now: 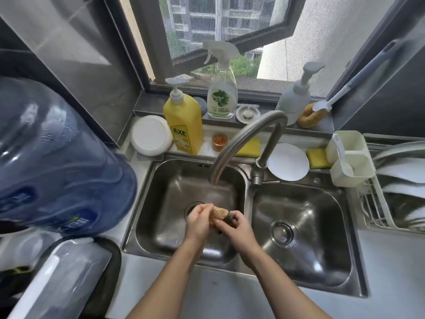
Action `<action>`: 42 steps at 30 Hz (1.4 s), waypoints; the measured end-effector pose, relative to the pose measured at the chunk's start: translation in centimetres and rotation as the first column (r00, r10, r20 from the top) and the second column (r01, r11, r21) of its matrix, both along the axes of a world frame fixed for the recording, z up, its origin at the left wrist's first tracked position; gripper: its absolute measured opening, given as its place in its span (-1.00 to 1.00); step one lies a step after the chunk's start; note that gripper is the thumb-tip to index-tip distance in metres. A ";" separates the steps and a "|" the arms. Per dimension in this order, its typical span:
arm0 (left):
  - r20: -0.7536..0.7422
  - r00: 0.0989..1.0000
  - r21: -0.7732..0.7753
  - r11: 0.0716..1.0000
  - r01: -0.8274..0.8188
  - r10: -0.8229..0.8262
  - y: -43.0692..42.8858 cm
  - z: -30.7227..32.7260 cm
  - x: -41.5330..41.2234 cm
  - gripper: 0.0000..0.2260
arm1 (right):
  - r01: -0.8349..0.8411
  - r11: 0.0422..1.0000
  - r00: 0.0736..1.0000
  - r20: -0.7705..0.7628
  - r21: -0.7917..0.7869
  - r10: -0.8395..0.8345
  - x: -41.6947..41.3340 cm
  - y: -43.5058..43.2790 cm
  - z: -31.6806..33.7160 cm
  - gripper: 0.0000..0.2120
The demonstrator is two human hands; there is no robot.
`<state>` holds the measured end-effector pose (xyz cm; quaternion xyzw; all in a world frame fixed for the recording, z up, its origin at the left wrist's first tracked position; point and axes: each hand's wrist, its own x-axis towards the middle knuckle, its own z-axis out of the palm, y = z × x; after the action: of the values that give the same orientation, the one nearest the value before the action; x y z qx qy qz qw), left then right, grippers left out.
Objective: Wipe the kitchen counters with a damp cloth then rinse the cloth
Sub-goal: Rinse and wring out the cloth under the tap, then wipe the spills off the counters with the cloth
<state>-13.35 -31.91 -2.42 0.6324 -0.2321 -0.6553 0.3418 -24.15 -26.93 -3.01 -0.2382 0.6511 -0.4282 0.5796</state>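
at the lower centre of the frame your left hand and right hand both grip a bunched tan cloth over the left basin, under the faucet spout. a yellow soap bottle and a spray bottle stand above; a blue water jug fills the left.

— Any words to read here?
— Yes. The yellow pump bottle, upper middle of the frame, says "AXE" in green on its label.
— And the clear spray bottle just right of it?
— "Dettol" on a green badge, with a small figure beneath that looks like 99.9.
— The blue water jug at the left?
— Its label print is too blurred to read.
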 end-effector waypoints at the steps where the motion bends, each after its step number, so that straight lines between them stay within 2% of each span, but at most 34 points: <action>1: 0.107 0.994 -0.051 0.999 0.016 -0.011 0.2 -0.1 0.5 -0.89 | 0.018 1.000 1.000 -0.001 -0.007 -0.018 -0.2 0.1 0.2 -0.72; 4: 0.294 0.952 -0.045 0.993 0.106 -0.089 1.0 -1.0 2.3 -0.93 | 0.093 0.996 0.995 0.019 0.008 -0.093 -1.3 0.6 0.4 -0.75; 7: 0.419 0.891 0.025 0.984 0.178 -0.172 2.0 -2.4 3.4 -0.75 | 0.124 0.992 0.992 0.024 0.015 -0.125 -2.8 1.3 0.3 -0.80; 9: 0.471 0.857 0.053 0.977 0.206 -0.206 2.3 -3.0 3.6 -0.73 | 0.139 0.990 0.990 0.038 0.024 -0.139 -3.8 1.9 0.0 -0.78; 11: 0.433 0.868 0.095 0.970 0.223 -0.242 2.3 -3.3 3.4 -0.77 | 0.163 0.986 0.985 0.046 0.022 -0.164 -4.7 2.5 -0.1 -0.71; 13: 0.417 0.874 0.113 0.968 0.224 -0.251 2.3 -3.7 3.2 -0.72 | 0.179 0.983 0.982 0.054 0.033 -0.181 -5.7 3.0 -0.2 -0.59; 14: 0.428 0.874 0.098 0.973 0.207 -0.229 2.3 -3.9 3.1 -0.75 | 0.185 0.982 0.980 0.061 0.032 -0.187 -6.2 3.3 -0.3 -0.59; 17: 0.401 0.892 0.098 0.978 0.183 -0.207 2.3 -3.9 2.9 -0.90 | 0.212 0.977 0.976 0.044 0.026 -0.213 -7.5 4.1 -0.1 -0.78; 22: 0.335 0.904 0.087 0.964 0.251 -0.266 2.9 -2.6 1.0 -0.90 | 0.301 0.953 0.953 0.018 0.026 -0.302 -8.2 5.4 -0.3 -0.78; 26: 0.277 0.880 0.065 0.921 0.383 -0.385 4.5 -1.1 -1.3 -0.90 | 0.387 0.921 0.921 0.024 0.053 -0.388 -7.8 7.4 0.0 -0.75; 29: 0.217 0.823 0.041 0.847 0.529 -0.525 6.8 0.3 -2.4 -0.92 | 0.461 0.882 0.886 -0.001 0.097 -0.463 -6.8 10.2 0.5 -0.71; 31: 0.174 0.758 0.023 0.772 0.635 -0.629 8.4 0.9 -2.5 -0.94 | 0.551 0.826 0.833 -0.019 0.119 -0.553 -5.7 13.2 1.2 -0.72; 34: 0.142 0.624 0.009 0.632 0.775 -0.768 11.0 1.6 -2.7 -0.93 | 0.717 0.683 0.692 -0.015 0.141 -0.722 -3.6 18.4 2.3 -0.73; 38: 0.155 0.375 -0.016 0.377 0.926 -0.914 16.0 2.5 -3.6 -0.91 | 0.904 0.388 0.393 0.005 0.177 -0.919 -0.3 26.9 2.9 -0.78; 42: 0.181 0.081 -0.051 0.073 0.996 -0.980 22.7 3.5 -4.4 -0.83 | 0.981 0.094 0.098 -0.012 0.167 -0.995 4.3 36.3 3.9 -0.79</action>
<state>-17.78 -9.21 1.04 0.3101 -0.6666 -0.6601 -0.1539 -19.89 9.33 0.91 0.3209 0.6381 -0.6735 0.1906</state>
